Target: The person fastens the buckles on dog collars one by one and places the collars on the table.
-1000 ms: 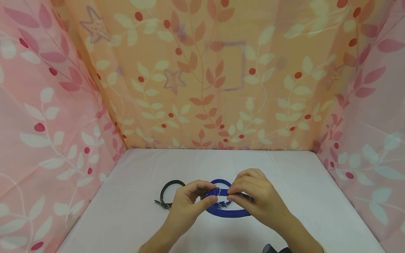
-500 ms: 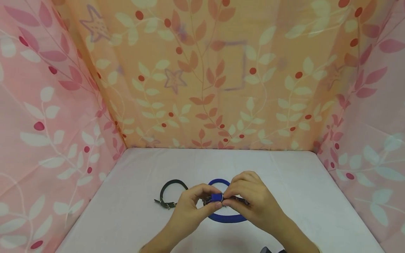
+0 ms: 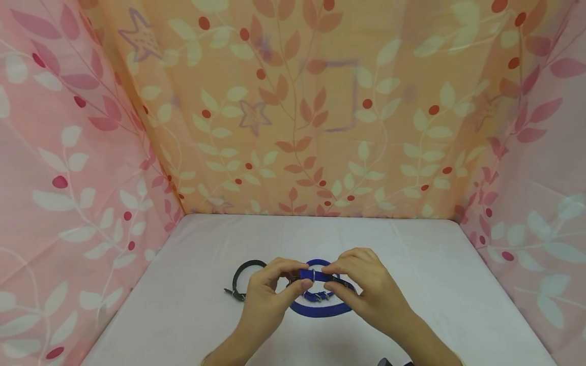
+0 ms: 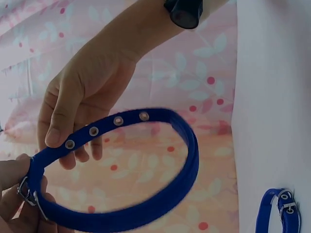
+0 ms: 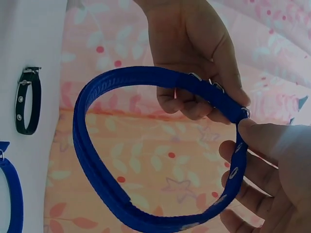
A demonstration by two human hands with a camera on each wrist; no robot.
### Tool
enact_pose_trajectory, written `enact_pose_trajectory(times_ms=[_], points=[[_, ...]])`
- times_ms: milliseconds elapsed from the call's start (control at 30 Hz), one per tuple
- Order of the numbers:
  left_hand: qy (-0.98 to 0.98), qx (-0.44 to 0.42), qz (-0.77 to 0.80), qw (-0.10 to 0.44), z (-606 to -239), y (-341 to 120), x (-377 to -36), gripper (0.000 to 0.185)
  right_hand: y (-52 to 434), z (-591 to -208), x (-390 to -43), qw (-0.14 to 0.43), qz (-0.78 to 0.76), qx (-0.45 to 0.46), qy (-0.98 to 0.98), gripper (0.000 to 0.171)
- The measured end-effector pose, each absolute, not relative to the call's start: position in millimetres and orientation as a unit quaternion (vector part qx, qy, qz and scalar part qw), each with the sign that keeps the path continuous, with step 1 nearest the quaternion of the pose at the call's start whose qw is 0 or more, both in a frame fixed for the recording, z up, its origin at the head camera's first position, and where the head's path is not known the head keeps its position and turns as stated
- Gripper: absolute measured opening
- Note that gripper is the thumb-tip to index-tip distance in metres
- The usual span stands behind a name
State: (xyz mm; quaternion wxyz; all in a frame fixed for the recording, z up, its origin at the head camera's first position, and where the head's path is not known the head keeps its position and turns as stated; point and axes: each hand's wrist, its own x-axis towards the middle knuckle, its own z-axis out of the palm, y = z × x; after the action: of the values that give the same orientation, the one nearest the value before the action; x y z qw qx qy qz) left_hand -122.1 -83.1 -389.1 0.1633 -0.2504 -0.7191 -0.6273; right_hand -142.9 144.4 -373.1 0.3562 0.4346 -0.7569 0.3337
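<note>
A blue collar [image 3: 320, 310] with a metal buckle and eyelets hangs as a loop between both hands. My left hand [image 3: 269, 292] pinches its buckle end, where a metal ring sits on the strap. Close by on the right, my right hand [image 3: 373, 287] pinches the strap's narrow end, which passes through at the buckle. Several metal eyelets show on this strap [image 4: 107, 125] in the left wrist view. From the right wrist side, the left fingers [image 5: 228, 80] hold behind the buckle and the right thumb [image 5: 260, 136] presses the strap near the ring.
On the white table [image 3: 206, 239], a second blue collar [image 3: 319, 262] lies behind the held one, buckled into a ring. Left of it is a dark collar [image 3: 239, 274], also looped and partly behind the left hand. Patterned cloth walls [image 3: 293, 152] enclose the back and sides.
The hands came together at the buckle half a second ago, then parted slightly. Now more of the strap shows between them, with the right fingers shifted a little right.
</note>
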Motion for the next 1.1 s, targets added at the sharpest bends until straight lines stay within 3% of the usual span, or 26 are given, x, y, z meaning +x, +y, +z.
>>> enact_pose_trajectory(times_ms=[300, 633, 900, 1100], points=[[-0.725, -0.233, -0.634, 0.130, -392.0, -82.4, -124.1, 0.022, 139.2, -376.2, -142.0, 0.344, 0.351, 0.424, -0.761, 0.023], [-0.706, -0.291, -0.626, 0.156, -393.5, -80.0, -124.3, 0.023, 132.8, -377.8, -137.0, 0.348, 0.391, 0.428, -0.737, 0.020], [-0.694, -0.309, -0.626, 0.175, -392.0, -80.2, -123.5, 0.023, 132.8, -379.0, -135.4, 0.324, 0.426, 0.418, -0.734, 0.038], [-0.690, -0.309, -0.631, 0.174, -391.8, -80.8, -122.7, 0.024, 131.2, -380.0, -134.8, 0.323, 0.436, 0.420, -0.728, 0.025]])
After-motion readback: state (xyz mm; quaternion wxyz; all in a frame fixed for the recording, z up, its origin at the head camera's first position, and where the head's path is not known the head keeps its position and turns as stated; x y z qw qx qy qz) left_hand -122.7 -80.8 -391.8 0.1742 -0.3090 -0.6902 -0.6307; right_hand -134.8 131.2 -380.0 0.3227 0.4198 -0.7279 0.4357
